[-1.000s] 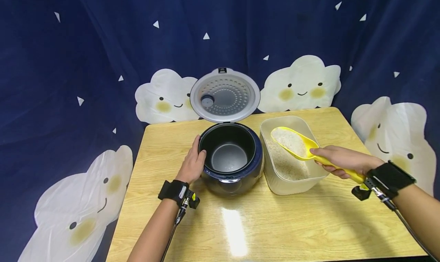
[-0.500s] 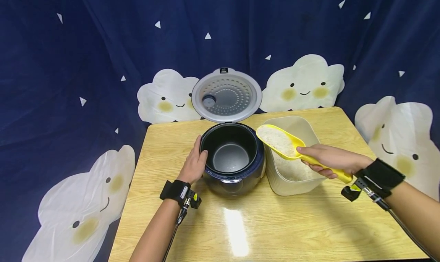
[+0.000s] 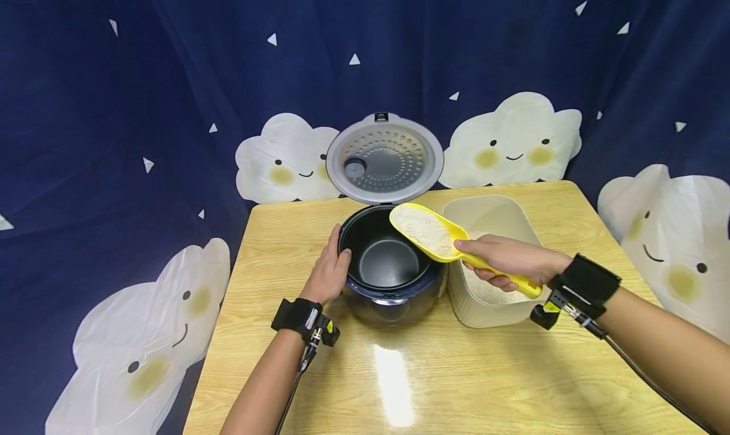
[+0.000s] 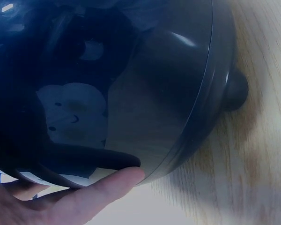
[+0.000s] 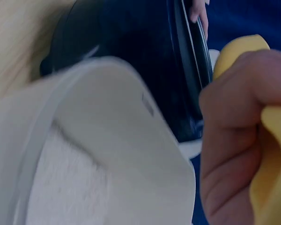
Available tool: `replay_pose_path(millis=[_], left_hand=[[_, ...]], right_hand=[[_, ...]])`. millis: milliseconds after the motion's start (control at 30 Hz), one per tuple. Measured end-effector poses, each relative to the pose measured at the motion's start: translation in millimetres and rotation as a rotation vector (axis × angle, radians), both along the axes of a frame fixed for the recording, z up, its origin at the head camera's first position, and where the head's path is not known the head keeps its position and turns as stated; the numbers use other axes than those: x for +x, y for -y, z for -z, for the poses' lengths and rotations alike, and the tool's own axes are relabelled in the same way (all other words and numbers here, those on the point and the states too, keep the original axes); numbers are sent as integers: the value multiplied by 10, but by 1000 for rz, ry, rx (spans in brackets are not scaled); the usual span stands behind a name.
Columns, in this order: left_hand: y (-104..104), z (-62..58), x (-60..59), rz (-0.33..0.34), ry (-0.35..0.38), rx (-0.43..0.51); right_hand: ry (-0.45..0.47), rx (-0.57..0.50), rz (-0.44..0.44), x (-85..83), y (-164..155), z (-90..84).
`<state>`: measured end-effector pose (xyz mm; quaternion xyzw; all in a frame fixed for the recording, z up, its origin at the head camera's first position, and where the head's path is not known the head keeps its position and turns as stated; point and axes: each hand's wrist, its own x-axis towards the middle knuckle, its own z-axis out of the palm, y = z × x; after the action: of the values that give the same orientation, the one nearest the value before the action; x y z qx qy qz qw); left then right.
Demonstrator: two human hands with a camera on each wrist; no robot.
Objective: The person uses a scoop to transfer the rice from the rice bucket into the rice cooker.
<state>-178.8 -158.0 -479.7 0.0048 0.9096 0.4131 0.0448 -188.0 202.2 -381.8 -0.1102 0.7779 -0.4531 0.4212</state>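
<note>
The right hand (image 3: pixel 504 260) grips a yellow scoop (image 3: pixel 439 238) heaped with rice over the open rice cooker (image 3: pixel 388 264), while the left hand (image 3: pixel 329 273) rests flat-fingered against the cooker's side on the counter (image 3: pixel 456 371).
</note>
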Motion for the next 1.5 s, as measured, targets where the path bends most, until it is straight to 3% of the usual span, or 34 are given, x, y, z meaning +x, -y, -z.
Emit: replay_pose_path(millis=[433, 867, 1067, 1300, 1500], left_hand=[[-1, 27, 1, 2, -6, 9], [-4, -15, -10, 12, -8, 8], [5, 19, 4, 3, -10, 17], [8, 30, 11, 6, -6, 17], [15, 32, 0, 14, -16, 20]], right_hand=[[-55, -16, 0, -56, 572, 198], [-265, 135, -62, -6, 723, 128], [-319, 212, -128, -21, 789, 152], [-313, 259, -170, -35, 831, 122], [-403, 366, -249, -37, 882, 46]])
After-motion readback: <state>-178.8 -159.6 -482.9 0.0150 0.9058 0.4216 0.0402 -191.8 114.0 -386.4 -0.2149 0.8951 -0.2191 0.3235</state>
